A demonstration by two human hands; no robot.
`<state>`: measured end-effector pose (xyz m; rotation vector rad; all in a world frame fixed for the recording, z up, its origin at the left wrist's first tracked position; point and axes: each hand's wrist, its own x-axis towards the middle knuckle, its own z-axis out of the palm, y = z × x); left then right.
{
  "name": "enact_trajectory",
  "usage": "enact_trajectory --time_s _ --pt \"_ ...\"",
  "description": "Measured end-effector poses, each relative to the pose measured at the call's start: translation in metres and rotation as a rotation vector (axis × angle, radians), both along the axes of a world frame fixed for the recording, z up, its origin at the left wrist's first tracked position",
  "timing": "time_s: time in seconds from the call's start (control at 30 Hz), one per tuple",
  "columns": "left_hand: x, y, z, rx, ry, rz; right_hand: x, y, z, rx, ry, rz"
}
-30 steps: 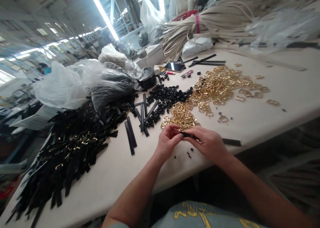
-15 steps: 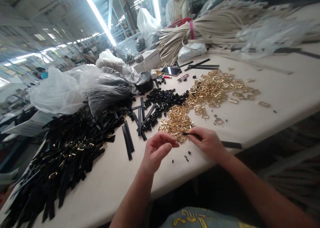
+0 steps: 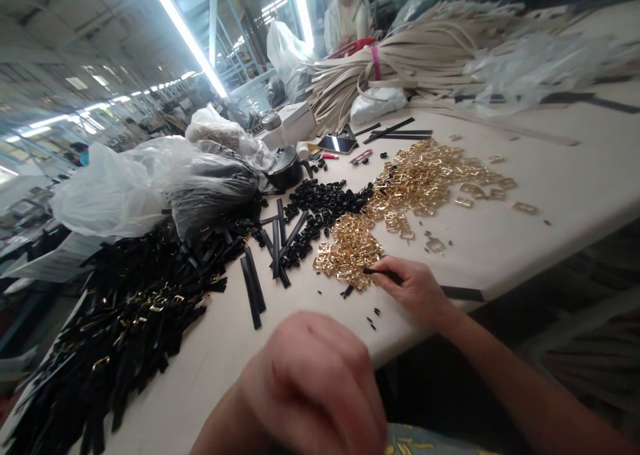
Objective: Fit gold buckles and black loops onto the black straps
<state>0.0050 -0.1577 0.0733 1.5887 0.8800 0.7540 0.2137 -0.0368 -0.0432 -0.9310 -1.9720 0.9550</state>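
My right hand (image 3: 413,287) is closed on a short black strap (image 3: 383,272), whose tip pokes out past the fingers over the near edge of a pile of gold rectangular buckles (image 3: 350,252). Raised close to the camera, my left hand (image 3: 320,375) is blurred, with the back of it facing up; its fingertips are hidden. Small black bits (image 3: 373,318) lie on the table just below the right hand. Behind the buckles spreads a heap of small black loops (image 3: 325,205). Another black strap (image 3: 463,293) lies by the right wrist at the table edge.
At left lies a big heap of black straps with gold buckles (image 3: 145,315), with plastic bags (image 3: 205,182) behind it. Loose black strips (image 3: 253,287) lie beside it. Further back are a dark lidded pot (image 3: 285,167), a phone (image 3: 337,144), beige strap bundles (image 3: 425,48) and a person (image 3: 345,18).
My left hand has moved from beside the buckles down and toward the camera. My right hand keeps its hold on the black strap in nearly the same place. The view has shifted slightly.
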Motion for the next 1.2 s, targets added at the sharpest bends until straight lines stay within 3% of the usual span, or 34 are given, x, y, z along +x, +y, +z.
enact_trajectory --time_s 0.1,0.17,0.27,0.33,0.4,0.53,0.7,1.07,1.2 --pt "-0.024 0.055 -0.021 0.252 0.407 0.612 -0.001 0.0 0.002 -0.009 -0.011 0.014" --pt "-0.043 0.088 -0.045 0.405 0.781 0.767 -0.001 0.001 0.003 -0.013 -0.019 0.016" --pt "-0.063 0.109 -0.083 0.459 1.063 0.702 -0.001 0.001 0.003 -0.026 -0.016 0.016" --pt "-0.069 0.101 -0.1 0.507 1.107 0.627 -0.001 0.001 0.002 -0.03 -0.012 0.021" --pt "-0.073 0.084 -0.107 0.569 1.094 0.545 -0.001 0.001 0.002 -0.033 -0.017 0.032" --pt "-0.09 0.045 -0.107 0.626 1.048 0.486 -0.001 0.001 0.0 -0.03 -0.017 0.032" --pt "-0.112 0.021 -0.106 0.615 0.984 0.655 -0.001 0.001 -0.002 -0.025 -0.012 0.028" --pt "-0.131 0.043 -0.078 0.335 0.795 1.14 -0.001 0.001 -0.001 0.007 -0.035 0.03" --pt "-0.133 0.051 -0.075 0.264 0.69 1.147 -0.001 0.002 -0.002 0.001 -0.05 0.025"
